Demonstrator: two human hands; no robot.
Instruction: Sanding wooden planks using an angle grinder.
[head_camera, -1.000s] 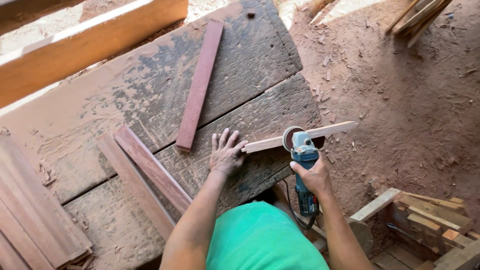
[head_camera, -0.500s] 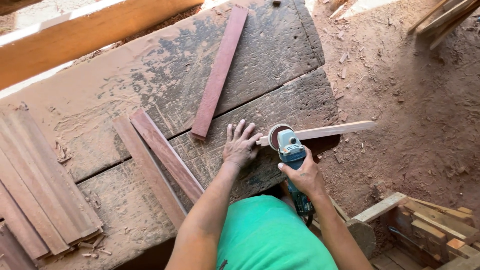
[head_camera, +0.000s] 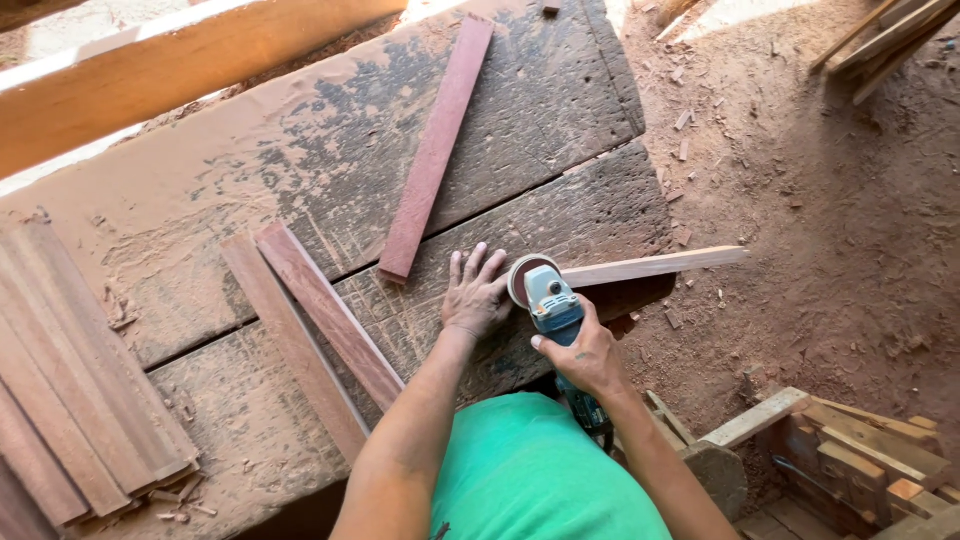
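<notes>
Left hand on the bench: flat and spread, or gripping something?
Flat and spread. The left hand lies palm-down on the workbench, fingers fanned, beside the pale strip. The right hand grips the grinder.

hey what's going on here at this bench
A person in a green shirt is sanding a pale wooden strip on a rough plank workbench. The left hand lies flat by the strip's near end, and the right hand holds a blue power sander with its disc on that end. Reddish slats lie nearby.
</notes>
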